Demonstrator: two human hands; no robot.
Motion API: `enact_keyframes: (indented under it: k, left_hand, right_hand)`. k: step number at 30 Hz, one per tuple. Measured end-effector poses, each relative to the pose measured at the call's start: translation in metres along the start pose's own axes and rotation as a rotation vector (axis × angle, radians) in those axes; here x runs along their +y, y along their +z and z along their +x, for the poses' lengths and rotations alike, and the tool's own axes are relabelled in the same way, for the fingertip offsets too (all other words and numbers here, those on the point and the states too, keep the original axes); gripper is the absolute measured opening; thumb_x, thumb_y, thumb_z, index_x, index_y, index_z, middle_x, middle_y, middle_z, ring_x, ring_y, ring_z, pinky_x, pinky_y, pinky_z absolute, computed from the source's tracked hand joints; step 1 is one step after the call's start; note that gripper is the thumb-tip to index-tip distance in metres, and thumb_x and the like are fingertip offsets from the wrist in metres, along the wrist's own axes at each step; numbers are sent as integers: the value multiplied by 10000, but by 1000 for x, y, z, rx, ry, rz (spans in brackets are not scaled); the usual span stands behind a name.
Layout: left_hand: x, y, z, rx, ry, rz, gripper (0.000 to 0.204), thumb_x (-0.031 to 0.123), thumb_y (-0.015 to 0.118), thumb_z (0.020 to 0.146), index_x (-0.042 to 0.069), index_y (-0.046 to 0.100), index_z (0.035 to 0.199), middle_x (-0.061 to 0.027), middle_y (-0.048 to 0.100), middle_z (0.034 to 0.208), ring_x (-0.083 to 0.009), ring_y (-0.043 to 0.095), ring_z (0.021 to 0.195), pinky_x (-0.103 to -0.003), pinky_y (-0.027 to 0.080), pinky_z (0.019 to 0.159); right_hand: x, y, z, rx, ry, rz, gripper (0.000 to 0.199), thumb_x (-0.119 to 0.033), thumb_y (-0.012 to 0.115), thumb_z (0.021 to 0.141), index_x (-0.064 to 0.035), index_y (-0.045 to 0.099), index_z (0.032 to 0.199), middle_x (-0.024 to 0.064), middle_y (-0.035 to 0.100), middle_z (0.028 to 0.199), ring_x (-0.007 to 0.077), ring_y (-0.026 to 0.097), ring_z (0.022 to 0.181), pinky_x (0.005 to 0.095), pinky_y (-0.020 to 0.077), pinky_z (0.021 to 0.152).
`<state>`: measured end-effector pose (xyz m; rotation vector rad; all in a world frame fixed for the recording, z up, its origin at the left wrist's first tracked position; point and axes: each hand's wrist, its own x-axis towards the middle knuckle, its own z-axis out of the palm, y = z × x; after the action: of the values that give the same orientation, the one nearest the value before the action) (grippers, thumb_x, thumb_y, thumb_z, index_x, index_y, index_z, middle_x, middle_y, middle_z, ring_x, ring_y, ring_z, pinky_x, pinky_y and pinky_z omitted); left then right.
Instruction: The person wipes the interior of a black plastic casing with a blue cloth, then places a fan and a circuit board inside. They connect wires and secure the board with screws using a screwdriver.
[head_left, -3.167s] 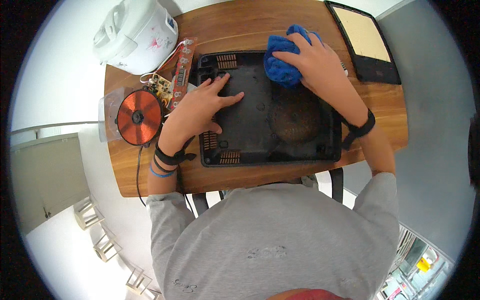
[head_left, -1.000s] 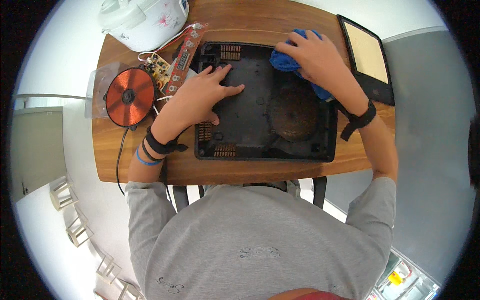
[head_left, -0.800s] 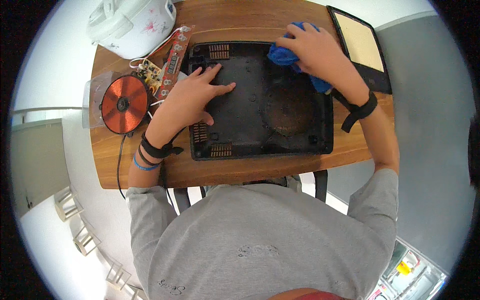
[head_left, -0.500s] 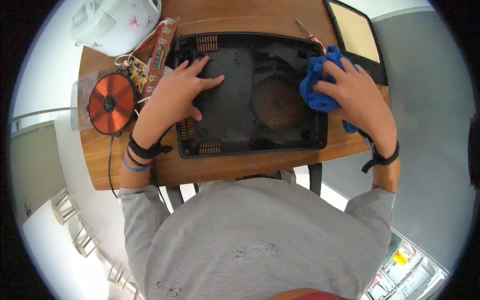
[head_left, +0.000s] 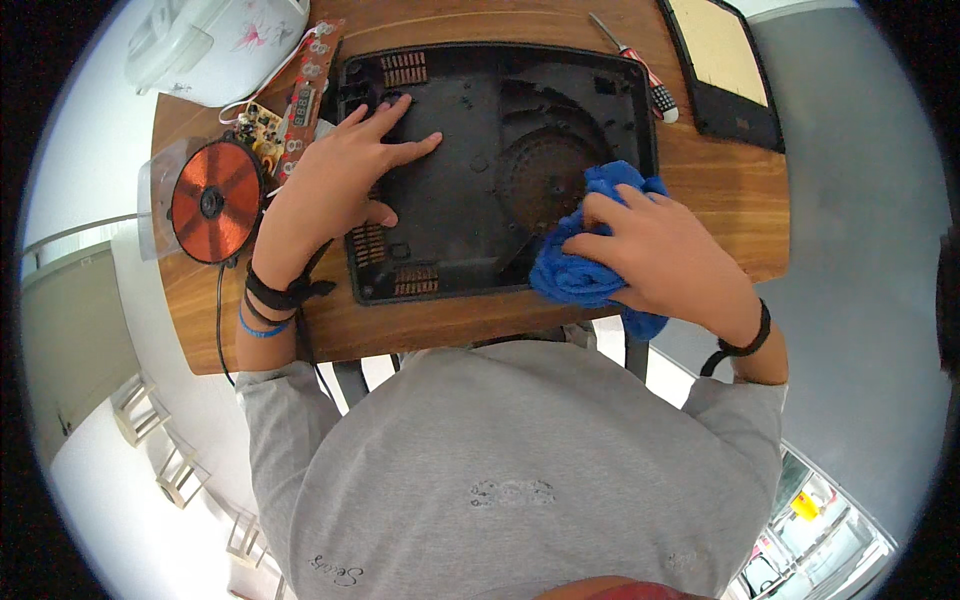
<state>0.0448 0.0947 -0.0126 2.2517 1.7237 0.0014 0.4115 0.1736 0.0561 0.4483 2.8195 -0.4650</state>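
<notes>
A black plastic housing (head_left: 450,200) lies with its hollow side up on the wooden table, showing slotted vents at the left and a round ribbed recess at the right. My left hand (head_left: 345,180) rests on its left part, fingers spread, gripping nothing. Bunched under my right hand (head_left: 665,250) is a blue cloth (head_left: 575,270), pressed on the housing's near right corner. Part of the cloth hangs over the near rim, and the corner beneath it is hidden.
To the left are a copper coil disc (head_left: 215,200), a small circuit board (head_left: 262,135), a red display board (head_left: 303,105) and a white appliance (head_left: 235,45). A screwdriver (head_left: 650,80) lies beyond the housing, beside a black-framed panel (head_left: 722,60) at the far right.
My right hand has brought the cloth from the housing's far right side toward me and leftward to the near right corner. The screwdriver's handle is now uncovered. My left hand stays on the housing.
</notes>
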Motion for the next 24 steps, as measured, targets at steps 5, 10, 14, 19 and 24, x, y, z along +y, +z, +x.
enact_keyframes:
  k: [5,10,14,19,24]
  left_hand:
    - [5,1,-4,34,-6,43,1111,183,1056,626,332,630,1641,-188,415,1814,-506,510,1574,-515,501,1293]
    - [3,3,-1,48,42,48,1113,192,1056,633,301,621,1651,-230,422,1797,-511,516,1565,-511,461,1326]
    - [7,-3,1,24,49,53,1102,196,1053,647,292,619,1655,-239,430,1788,-523,532,1541,-515,467,1318]
    - [2,1,0,43,68,42,1094,198,1049,658,280,614,1658,-244,424,1789,-547,540,1520,-541,475,1303]
    - [-5,5,4,37,86,28,1114,210,1057,646,271,607,1663,-251,435,1777,-566,543,1502,-561,485,1282]
  right_hand:
    - [13,-29,-28,-68,219,-158,675,-78,967,648,-197,808,1293,73,652,1278,357,659,1245,488,587,1010]
    - [35,-32,-37,130,276,-334,699,-4,948,621,-180,799,1281,62,663,1313,372,657,1273,501,585,1022]
    - [74,-9,-4,212,99,-287,568,-64,920,739,-170,789,1282,75,686,1287,368,670,1248,487,599,1004]
    - [121,-21,9,287,191,-42,637,-62,901,773,-162,732,1379,90,718,1337,408,698,1275,496,609,1036]
    - [143,-16,41,654,239,-220,713,-64,882,832,-217,675,1497,159,639,1514,477,674,1317,522,587,1123]
